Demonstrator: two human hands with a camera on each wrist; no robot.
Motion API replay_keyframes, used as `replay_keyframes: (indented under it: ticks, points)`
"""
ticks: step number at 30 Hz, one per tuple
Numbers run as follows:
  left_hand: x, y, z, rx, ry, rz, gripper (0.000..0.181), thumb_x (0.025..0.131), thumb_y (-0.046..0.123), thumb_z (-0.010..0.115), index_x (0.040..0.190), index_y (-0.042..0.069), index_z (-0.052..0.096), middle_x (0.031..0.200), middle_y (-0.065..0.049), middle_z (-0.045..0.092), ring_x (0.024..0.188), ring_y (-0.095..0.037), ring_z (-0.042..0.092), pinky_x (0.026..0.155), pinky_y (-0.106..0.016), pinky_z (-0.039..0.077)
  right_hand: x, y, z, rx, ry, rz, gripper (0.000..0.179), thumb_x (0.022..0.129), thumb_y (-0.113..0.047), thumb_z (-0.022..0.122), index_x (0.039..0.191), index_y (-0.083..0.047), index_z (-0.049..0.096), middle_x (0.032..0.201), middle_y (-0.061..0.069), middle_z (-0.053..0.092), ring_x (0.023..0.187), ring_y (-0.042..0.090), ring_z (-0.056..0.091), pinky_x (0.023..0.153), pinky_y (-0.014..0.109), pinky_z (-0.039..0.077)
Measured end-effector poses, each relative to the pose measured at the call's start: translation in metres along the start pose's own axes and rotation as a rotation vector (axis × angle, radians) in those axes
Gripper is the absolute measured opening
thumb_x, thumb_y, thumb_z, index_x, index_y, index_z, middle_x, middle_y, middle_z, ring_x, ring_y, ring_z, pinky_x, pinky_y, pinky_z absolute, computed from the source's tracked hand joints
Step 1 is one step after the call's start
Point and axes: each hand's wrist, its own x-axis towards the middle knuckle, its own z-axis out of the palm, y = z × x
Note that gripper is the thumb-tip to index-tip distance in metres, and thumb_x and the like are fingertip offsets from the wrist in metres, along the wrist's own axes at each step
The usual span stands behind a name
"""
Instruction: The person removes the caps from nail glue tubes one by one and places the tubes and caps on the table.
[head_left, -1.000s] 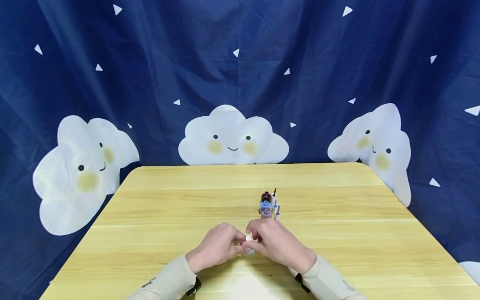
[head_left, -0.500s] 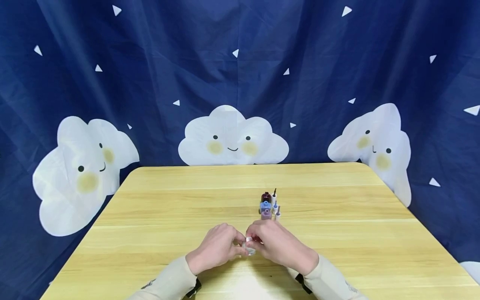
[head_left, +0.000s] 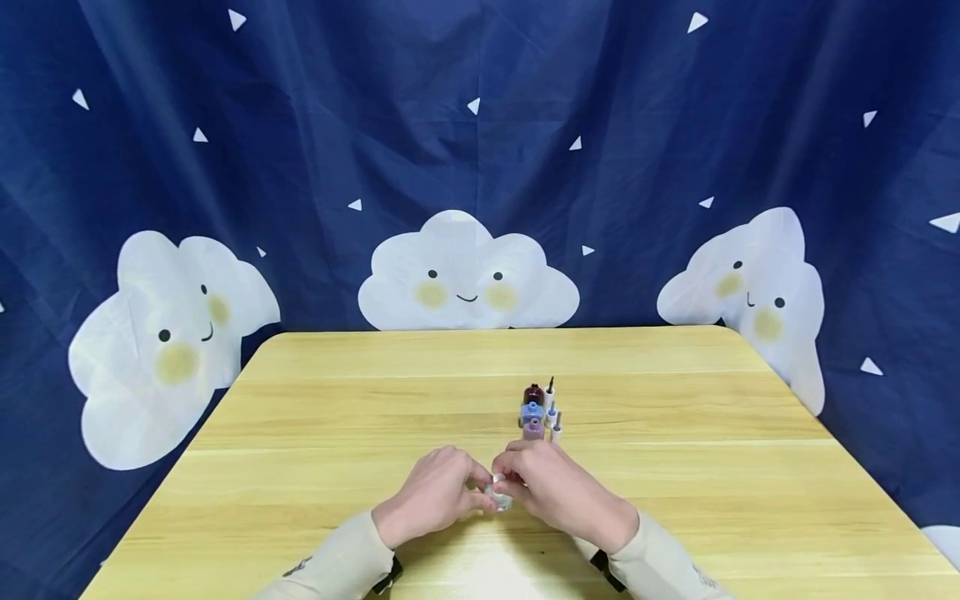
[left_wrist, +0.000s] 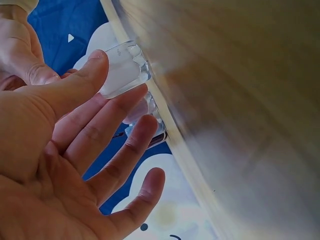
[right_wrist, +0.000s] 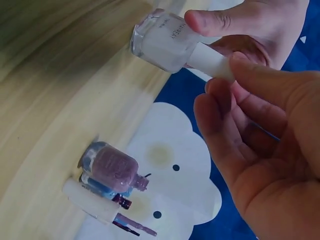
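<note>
Near the front middle of the table, my left hand (head_left: 442, 487) pinches a nail polish bottle (right_wrist: 162, 40) between thumb and fingers. Clear glass with pale, whitish polish, it stands at the tabletop. The left hand's other fingers spread out behind it in the left wrist view. My right hand (head_left: 551, 483) holds the bottle's white cap (right_wrist: 212, 61) between thumb and curled fingers. That cap sits at the bottle's neck; whether it is screwed tight cannot be seen. Just beyond the right hand stands an uncapped purple nail polish bottle (right_wrist: 116, 167).
Behind the purple bottle stand a blue bottle (head_left: 532, 414) and a dark red bottle (head_left: 533, 394), both uncapped, in a row. To their right, white caps (right_wrist: 90, 200) stand with brushes pointing up. A blue cloud-print curtain (head_left: 480, 150) hangs beyond the wooden table (head_left: 337, 400).
My right thumb and fingers have shifted slightly on the cap, and more of the bottle shows beneath them. My left hand keeps its place on the bottle.
</note>
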Motion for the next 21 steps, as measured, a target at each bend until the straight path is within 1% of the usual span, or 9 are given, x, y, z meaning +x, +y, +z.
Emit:
replay_keyframes:
  ticks: [5,7,9,13,16,18,21]
  points:
    - [0.0,0.0,0.0,0.016,0.009,0.012,0.01,0.081,0.028,0.086,0.09,0.024,0.083,0.088,0.01,0.079,0.047,0.002,0.03,0.046,-0.017,0.034,0.001,0.003,0.001,0.074,-0.001,0.071,0.009,0.088,-0.017,0.081,0.091,-0.012,0.074,0.08,-0.009,0.068,0.071,-0.004,0.055,0.063,0.014,0.05]
    - [0.0,0.0,0.0,0.019,0.012,0.015,0.009,0.082,0.028,0.086,0.089,0.024,0.083,0.085,0.011,0.078,0.048,0.002,0.03,0.047,-0.018,0.035,0.001,0.004,0.003,0.091,0.009,0.079,0.012,0.086,-0.02,0.082,0.09,-0.011,0.075,0.077,-0.01,0.068,0.068,-0.004,0.053,0.061,0.014,0.049]
    - [-0.001,0.0,0.0,0.015,0.009,0.013,0.01,0.082,0.028,0.086,0.091,0.024,0.083,0.086,0.011,0.078,0.047,0.002,0.03,0.047,-0.017,0.034,0.001,0.005,0.004,0.09,0.015,0.059,0.01,0.086,-0.018,0.082,0.09,-0.011,0.076,0.077,-0.01,0.068,0.068,-0.005,0.053,0.061,0.013,0.049]
    - [-0.001,0.0,0.0,0.009,0.002,0.009,0.011,0.081,0.027,0.086,0.091,0.022,0.083,0.083,0.012,0.078,0.047,0.002,0.028,0.045,-0.017,0.03,0.0,0.006,0.001,0.085,-0.008,0.003,0.009,0.088,-0.011,0.079,0.097,-0.01,0.077,0.088,-0.006,0.073,0.079,-0.001,0.059,0.069,0.016,0.052]
    - [-0.001,0.0,-0.001,0.007,0.005,0.014,0.011,0.081,0.027,0.086,0.09,0.021,0.083,0.08,0.011,0.077,0.047,0.002,0.028,0.044,-0.017,0.03,0.0,0.007,-0.001,0.115,-0.048,0.009,0.013,0.09,-0.009,0.077,0.103,-0.01,0.077,0.097,-0.005,0.074,0.087,0.003,0.062,0.075,0.02,0.054]
    - [-0.001,0.0,-0.001,0.007,0.01,0.023,0.01,0.081,0.027,0.086,0.089,0.022,0.083,0.081,0.01,0.078,0.048,0.002,0.029,0.045,-0.017,0.031,0.001,0.008,-0.001,0.143,-0.063,0.042,0.012,0.091,-0.014,0.078,0.103,-0.012,0.076,0.095,-0.008,0.072,0.086,0.004,0.061,0.074,0.021,0.054]
    - [-0.001,-0.001,-0.001,0.013,0.014,0.037,0.008,0.081,0.026,0.086,0.088,0.023,0.083,0.086,0.01,0.079,0.049,0.002,0.03,0.047,-0.017,0.034,0.001,0.01,0.002,0.159,-0.05,0.088,0.014,0.088,-0.026,0.081,0.095,-0.017,0.073,0.086,-0.014,0.067,0.081,0.005,0.059,0.071,0.02,0.052]
